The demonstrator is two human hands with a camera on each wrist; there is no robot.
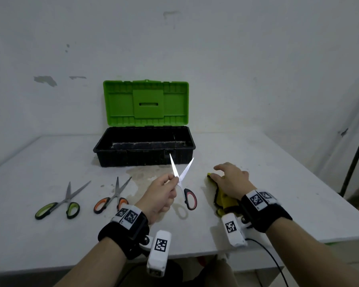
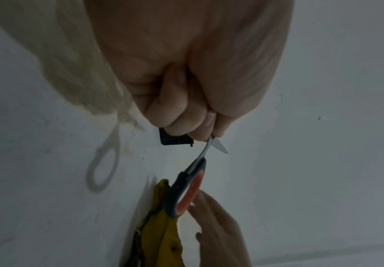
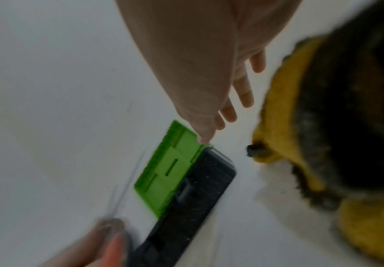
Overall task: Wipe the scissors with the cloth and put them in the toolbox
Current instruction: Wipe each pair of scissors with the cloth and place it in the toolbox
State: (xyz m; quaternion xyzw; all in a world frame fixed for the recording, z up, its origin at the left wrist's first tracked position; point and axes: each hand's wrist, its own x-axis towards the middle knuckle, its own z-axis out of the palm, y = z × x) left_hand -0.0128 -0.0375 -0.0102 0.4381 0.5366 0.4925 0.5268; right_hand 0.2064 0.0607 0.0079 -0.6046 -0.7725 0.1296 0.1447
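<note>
My left hand [image 1: 173, 181] pinches the red-and-black scissors [image 1: 190, 198] near the pivot and holds them above the table. Their blades are spread and point up toward the toolbox, and the handles hang down. In the left wrist view the fingers [image 2: 193, 115] are curled round the blades, with the red handle [image 2: 191, 187] hanging below. My right hand [image 1: 230, 179] lies with its fingers spread over the yellow cloth [image 1: 224, 198], which is bunched on the table to the right. In the right wrist view the fingers [image 3: 243, 94] are straight beside the cloth [image 3: 285, 112]. The black toolbox [image 1: 145, 151] stands with its green lid [image 1: 146, 102] raised.
Two more pairs lie on the white table at the left, green-handled scissors [image 1: 60, 204] and orange-handled scissors [image 1: 112, 198]. A stained patch lies in front of the toolbox. A black pole [image 1: 354, 158] stands past the table's right edge. A cable [image 1: 274, 259] hangs from my right wrist.
</note>
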